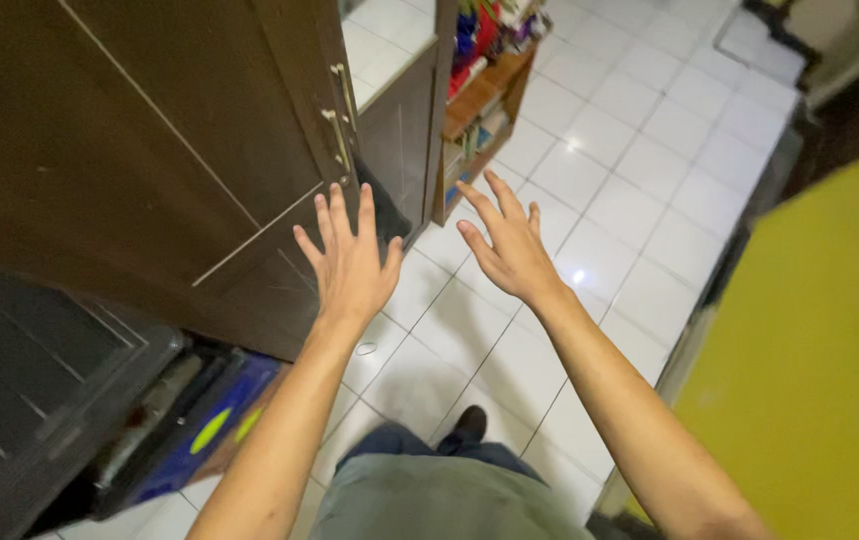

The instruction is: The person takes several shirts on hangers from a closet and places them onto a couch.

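Both arms reach forward over a white tiled floor (640, 170). My left hand (350, 260) is spread with fingers apart, empty, just in front of a dark brown wardrobe (130, 150) and below its two metal door handles (342, 125). My right hand (510, 245) is also spread and empty, held over the floor to the right of the wardrobe. Neither hand touches anything.
A low wooden shelf (485, 100) with colourful items stands beyond the wardrobe. A yellow surface (820, 380) fills the right side. A dark panel (20, 380) and a blue object (200, 430) lie at the lower left. My legs and a foot (470, 425) show below.
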